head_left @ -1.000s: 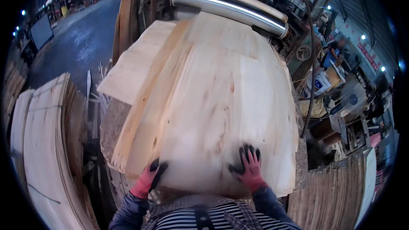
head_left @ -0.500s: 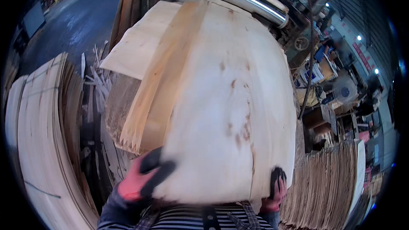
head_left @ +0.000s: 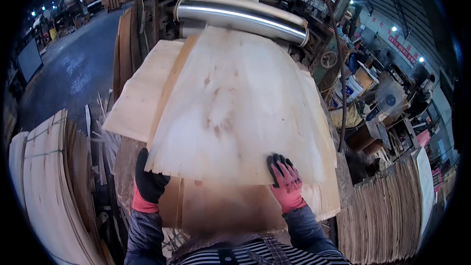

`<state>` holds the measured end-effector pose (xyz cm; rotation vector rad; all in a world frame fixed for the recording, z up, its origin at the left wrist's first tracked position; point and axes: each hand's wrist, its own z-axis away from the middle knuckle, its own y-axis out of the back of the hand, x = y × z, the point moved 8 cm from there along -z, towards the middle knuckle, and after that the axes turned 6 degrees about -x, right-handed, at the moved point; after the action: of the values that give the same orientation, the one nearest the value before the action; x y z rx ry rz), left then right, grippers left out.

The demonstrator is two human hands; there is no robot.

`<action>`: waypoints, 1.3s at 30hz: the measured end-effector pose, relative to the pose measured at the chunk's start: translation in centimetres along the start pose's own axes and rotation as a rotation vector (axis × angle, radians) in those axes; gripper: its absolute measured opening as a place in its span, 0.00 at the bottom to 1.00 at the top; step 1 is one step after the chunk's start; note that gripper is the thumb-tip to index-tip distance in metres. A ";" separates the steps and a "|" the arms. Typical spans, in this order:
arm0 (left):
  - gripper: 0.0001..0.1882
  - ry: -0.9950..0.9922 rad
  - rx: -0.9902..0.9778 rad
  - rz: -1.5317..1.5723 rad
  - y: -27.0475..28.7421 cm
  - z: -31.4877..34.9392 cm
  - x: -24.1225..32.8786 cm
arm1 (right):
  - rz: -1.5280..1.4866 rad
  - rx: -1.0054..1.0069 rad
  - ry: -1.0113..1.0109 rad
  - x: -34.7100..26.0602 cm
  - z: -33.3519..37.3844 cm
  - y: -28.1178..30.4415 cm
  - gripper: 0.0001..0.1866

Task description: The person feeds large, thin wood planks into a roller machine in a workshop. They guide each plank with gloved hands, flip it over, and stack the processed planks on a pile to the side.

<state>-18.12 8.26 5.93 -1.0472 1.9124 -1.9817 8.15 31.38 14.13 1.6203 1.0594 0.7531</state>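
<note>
A large pale wood veneer sheet (head_left: 245,118) with brown knot marks lies over other sheets and slopes away from me toward a shiny metal roller (head_left: 240,17). At its near left corner, my left hand (head_left: 149,184), in a black and pink glove, is closed on the edge, some fingers hidden by the sheet. My right hand (head_left: 286,181), gloved alike, grips the near edge further right, fingers on top and thumb out of sight. Beneath lies a browner veneer sheet (head_left: 230,208), its near part blurred. Another pale sheet (head_left: 140,93) sticks out at the left.
Bundled veneer (head_left: 44,167) stands at the left, near scrap strips (head_left: 105,142). At the right is a tall veneer stack (head_left: 382,211). Beyond it are a fan (head_left: 390,100) and a handwheel (head_left: 328,59) beside the roller machine. Wet-looking floor (head_left: 81,73) stretches off at far left.
The top veneer sheet has moved away from me and leftward, covering most of the orange-brown strips. Both hands moved forward, the right one also leftward. The view has tilted up.
</note>
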 end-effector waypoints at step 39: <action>0.25 0.361 0.030 -1.032 0.9 6.2 -9.9 | 0.017 -0.262 -0.193 -4.0 10.3 -8.9 0.40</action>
<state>-7.51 9.03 1.09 -2.0717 1.5879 -2.8420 12.92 24.46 2.72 1.4458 0.7762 0.6999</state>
